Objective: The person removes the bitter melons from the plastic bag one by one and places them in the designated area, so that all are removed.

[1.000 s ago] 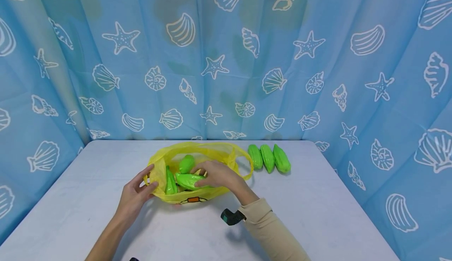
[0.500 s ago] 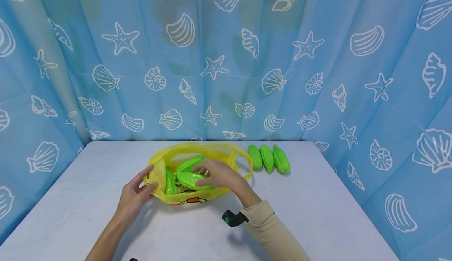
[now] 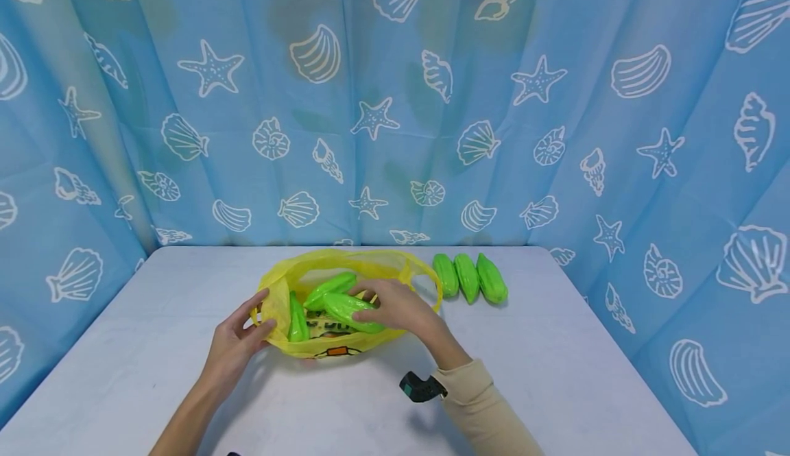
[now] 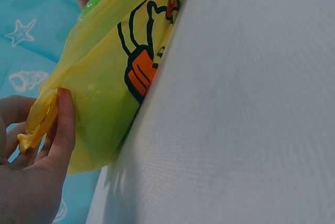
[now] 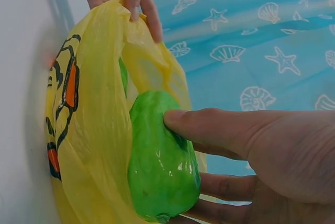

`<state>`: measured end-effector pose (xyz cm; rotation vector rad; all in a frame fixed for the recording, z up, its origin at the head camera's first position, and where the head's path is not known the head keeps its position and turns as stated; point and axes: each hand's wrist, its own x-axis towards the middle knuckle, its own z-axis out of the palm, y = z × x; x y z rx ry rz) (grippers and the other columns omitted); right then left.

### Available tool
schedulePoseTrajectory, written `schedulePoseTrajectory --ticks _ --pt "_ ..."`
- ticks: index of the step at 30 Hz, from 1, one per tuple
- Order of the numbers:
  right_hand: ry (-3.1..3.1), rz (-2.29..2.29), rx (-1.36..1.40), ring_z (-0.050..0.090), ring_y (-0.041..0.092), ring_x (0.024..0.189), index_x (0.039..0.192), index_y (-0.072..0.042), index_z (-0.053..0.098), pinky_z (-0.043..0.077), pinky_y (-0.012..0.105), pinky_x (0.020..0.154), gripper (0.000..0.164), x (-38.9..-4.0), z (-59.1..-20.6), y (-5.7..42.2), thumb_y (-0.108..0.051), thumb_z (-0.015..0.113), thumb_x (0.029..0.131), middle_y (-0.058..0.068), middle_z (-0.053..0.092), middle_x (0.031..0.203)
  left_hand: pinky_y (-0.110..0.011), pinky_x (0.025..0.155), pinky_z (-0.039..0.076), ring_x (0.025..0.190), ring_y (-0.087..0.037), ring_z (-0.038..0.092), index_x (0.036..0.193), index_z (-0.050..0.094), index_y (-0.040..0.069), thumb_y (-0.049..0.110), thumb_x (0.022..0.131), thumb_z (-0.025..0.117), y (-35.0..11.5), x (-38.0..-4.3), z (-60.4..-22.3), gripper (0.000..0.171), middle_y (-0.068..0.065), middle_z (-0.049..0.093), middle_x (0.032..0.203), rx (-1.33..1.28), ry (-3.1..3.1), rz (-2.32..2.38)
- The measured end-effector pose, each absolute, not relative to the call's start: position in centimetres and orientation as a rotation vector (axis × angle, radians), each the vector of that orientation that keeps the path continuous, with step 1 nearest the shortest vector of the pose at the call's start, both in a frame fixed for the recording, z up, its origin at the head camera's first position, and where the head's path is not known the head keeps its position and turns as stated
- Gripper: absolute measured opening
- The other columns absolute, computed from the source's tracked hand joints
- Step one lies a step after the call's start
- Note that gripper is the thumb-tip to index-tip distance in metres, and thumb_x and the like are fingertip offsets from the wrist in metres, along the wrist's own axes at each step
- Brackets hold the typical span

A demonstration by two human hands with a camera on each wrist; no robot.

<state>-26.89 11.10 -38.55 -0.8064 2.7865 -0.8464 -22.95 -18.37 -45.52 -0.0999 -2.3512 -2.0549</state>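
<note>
My left hand (image 3: pixel 234 336) pinches the left rim of a yellow plastic bag (image 3: pixel 290 348) between thumb and fingers; the left wrist view shows a bunched yellow handle (image 4: pixel 36 130) in that grip. Over the bag's wide mouth, my right hand (image 3: pixel 398 305) holds a shiny green, ridged, gourd-shaped vegetable (image 5: pixel 159 156), thumb on one side and fingers on the other. In the head view its narrow end points up and left. Two similar vegetables lie inside the bag: one (image 3: pixel 333 288) slants toward the back, the other (image 3: pixel 298 319) stands along the left side.
Three more green vegetables (image 3: pixel 468 278) lie in a row on the white table (image 3: pixel 555 374), right of the bag. One yellow bag handle (image 3: pixel 437 284) loops out close to them. A blue shell-patterned curtain (image 3: pixel 395 154) hangs behind the table.
My right hand has shifted slightly right with its vegetable, showing more of the print inside the bag. The back vegetable has tipped from end-on to slanting. The left hand stays put.
</note>
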Motion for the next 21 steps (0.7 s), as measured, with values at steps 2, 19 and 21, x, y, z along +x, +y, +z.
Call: schedulePoseTrajectory --ticks 2,19,21 --pt "2.791 -0.867 -0.786 0.064 0.021 0.110 0.129 -0.022 0.063 0.056 0.033 0.082 0.041 -26.8 -38.5 11.4 -0.035 0.071 0.091 0.004 0.068 0.120 -0.019 0.083 0.057 0.105 0.008 0.060 0.153 0.034 0.025 0.031 0.095 0.065 -18.3 -23.0 -45.5 0.066 -0.005 0.024 0.161 -0.096 -2.355 -2.052" --pt "2.889 -0.939 -0.673 0.065 0.023 0.107 0.127 -0.018 0.064 0.056 0.040 0.086 0.040 -26.0 -37.8 15.3 -0.030 0.072 0.090 0.007 0.069 0.117 -0.020 0.084 0.057 0.106 0.008 0.060 0.153 0.034 0.025 0.029 0.097 0.063 -18.3 -23.0 -45.5 0.064 -0.004 0.025 0.161 -0.124 -2.348 -2.056" --pt "2.901 -0.930 -0.642 0.065 0.023 0.107 0.127 -0.018 0.063 0.056 0.039 0.086 0.040 -25.9 -37.8 15.7 -0.031 0.072 0.090 0.006 0.069 0.116 -0.020 0.084 0.057 0.106 0.008 0.060 0.154 0.034 0.025 0.029 0.097 0.063 -18.3 -23.0 -45.6 0.064 -0.005 0.024 0.161 -0.124 -2.346 -2.061"
